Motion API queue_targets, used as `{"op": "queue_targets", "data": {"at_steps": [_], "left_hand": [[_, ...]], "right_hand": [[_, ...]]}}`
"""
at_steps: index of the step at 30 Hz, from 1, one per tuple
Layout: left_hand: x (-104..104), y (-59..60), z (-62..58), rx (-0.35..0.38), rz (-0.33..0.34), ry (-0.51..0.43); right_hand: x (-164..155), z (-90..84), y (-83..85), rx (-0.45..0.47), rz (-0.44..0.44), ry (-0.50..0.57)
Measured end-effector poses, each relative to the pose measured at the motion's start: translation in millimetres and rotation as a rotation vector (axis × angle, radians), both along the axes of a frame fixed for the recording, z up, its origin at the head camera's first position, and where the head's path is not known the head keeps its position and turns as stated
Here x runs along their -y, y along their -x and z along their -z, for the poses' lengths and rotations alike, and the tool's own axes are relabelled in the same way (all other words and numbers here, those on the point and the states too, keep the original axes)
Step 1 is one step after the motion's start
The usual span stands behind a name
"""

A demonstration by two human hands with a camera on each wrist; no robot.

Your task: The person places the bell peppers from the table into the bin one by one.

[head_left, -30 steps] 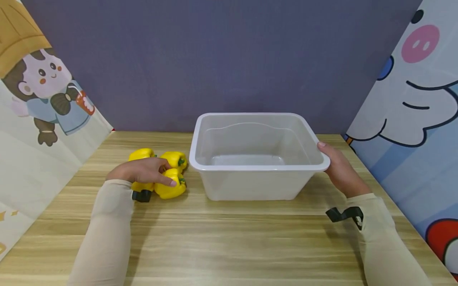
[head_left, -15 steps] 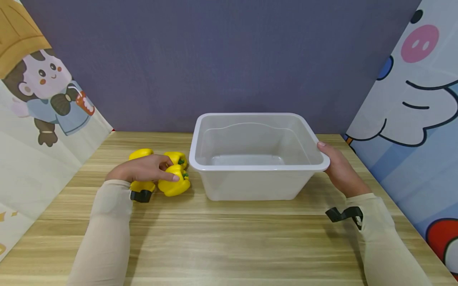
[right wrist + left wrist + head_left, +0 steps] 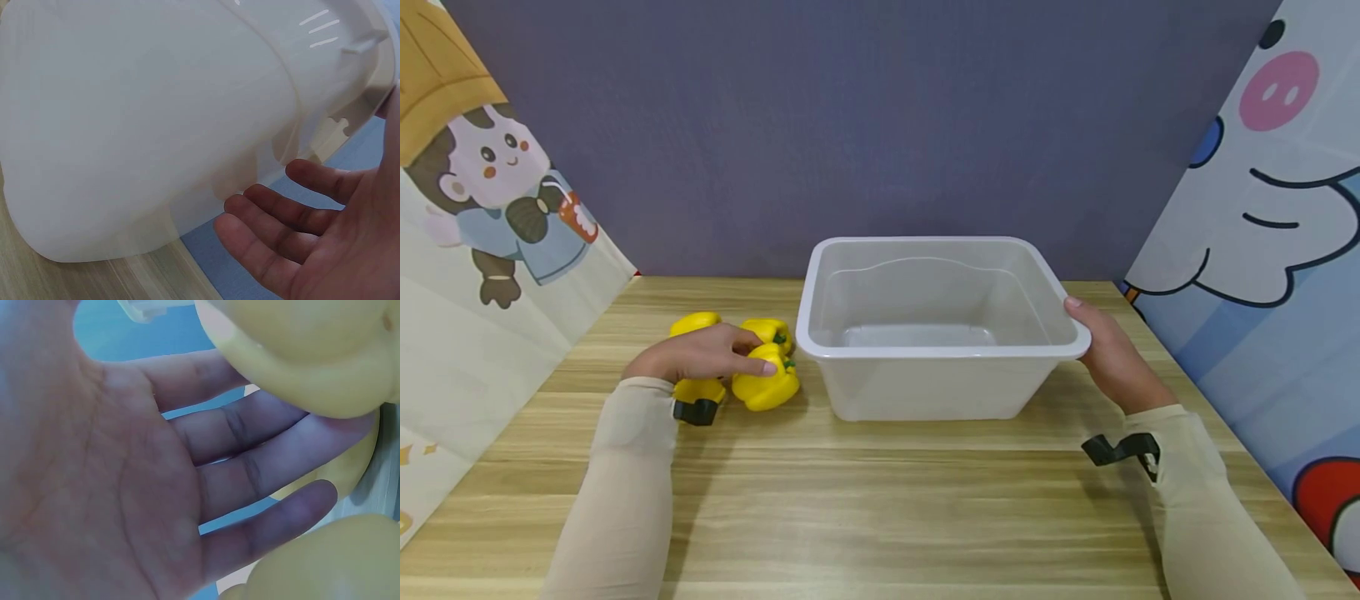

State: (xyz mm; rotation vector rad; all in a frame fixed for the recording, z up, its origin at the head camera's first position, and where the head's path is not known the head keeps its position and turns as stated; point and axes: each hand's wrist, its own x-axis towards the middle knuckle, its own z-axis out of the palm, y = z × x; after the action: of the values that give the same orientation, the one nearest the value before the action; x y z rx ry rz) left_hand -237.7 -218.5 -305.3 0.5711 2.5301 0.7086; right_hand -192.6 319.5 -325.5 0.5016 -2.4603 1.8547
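My left hand (image 3: 703, 352) pinches a yellow bell pepper (image 3: 763, 387) between thumb and fingers, its green stem facing the bin. In the left wrist view the fingers reach behind that pepper (image 3: 306, 356) and the palm shows bare. A second yellow bell pepper (image 3: 772, 333) sits just behind it. More yellow (image 3: 696, 322) shows on the far side of the hand and below the wrist (image 3: 700, 389), partly covered. My right hand (image 3: 1112, 358) holds the right rim of a white plastic bin (image 3: 925, 383), thumb over the edge. Its fingers (image 3: 269, 250) curve loosely beside the bin wall.
The bin stands upright on a wood-grain table (image 3: 880, 517), its inside floor bare. A dark grey panel (image 3: 880, 125) rises behind the table. Cartoon-printed walls flank both sides. Black straps (image 3: 1120, 450) hang at the wrists.
Gripped by my left hand, the front pepper has shifted slightly right and away from me, then stayed almost still. My right hand and the bin have not moved.
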Motion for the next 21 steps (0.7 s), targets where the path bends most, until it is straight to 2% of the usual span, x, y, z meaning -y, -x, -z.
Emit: {"op": "queue_targets", "data": {"at_steps": [13, 21], "left_hand": [[5.1, 4.0, 4.3, -0.045, -0.020, -0.003], [6.0, 2.9, 2.5, -0.077, -0.077, -0.056]], "right_hand": [[-0.7, 0.2, 0.6, 0.009, -0.002, -0.001], [-0.3, -0.2, 1.1, 0.011, 0.000, -0.004]]}}
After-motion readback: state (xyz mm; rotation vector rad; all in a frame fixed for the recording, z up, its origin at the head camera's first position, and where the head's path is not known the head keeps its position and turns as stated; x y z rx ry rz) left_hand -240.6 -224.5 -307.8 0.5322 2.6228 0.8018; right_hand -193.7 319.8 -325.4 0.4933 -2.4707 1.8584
